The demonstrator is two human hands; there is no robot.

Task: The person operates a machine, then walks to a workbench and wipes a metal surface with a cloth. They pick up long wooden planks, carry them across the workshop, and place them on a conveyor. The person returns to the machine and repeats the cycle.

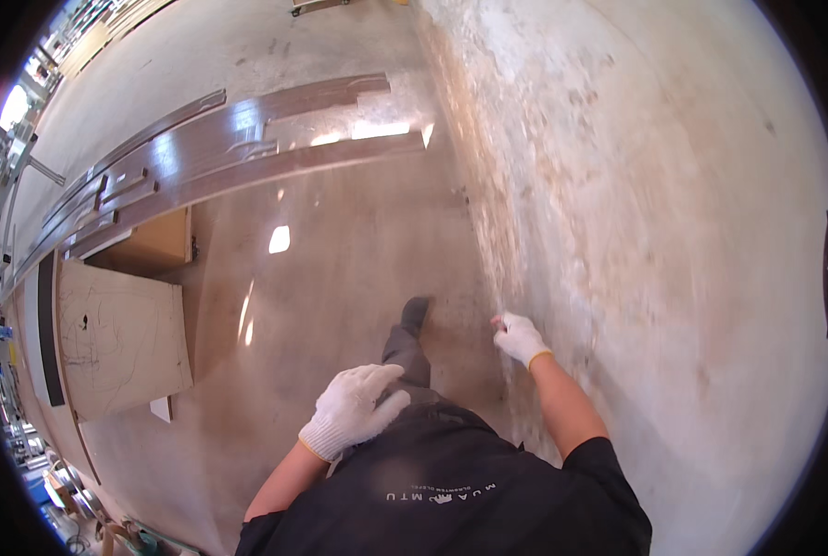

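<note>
No packages, labels, signs or screens clearly in view. Only lettering visible: small pale print across dark shirt (442, 494) at lower edge of picture, too small and bent to tell apart. Cluttered strip along far left rim blurred by lens; cannot tell whether any package or sign stands there.

Woodworking shop or building site, by the look. Bare concrete floor (340, 278), rough unfinished plaster wall (655, 213), long dark wood trim boards (247, 148) laid flat, plywood sheets (122, 338) beside them.
</note>
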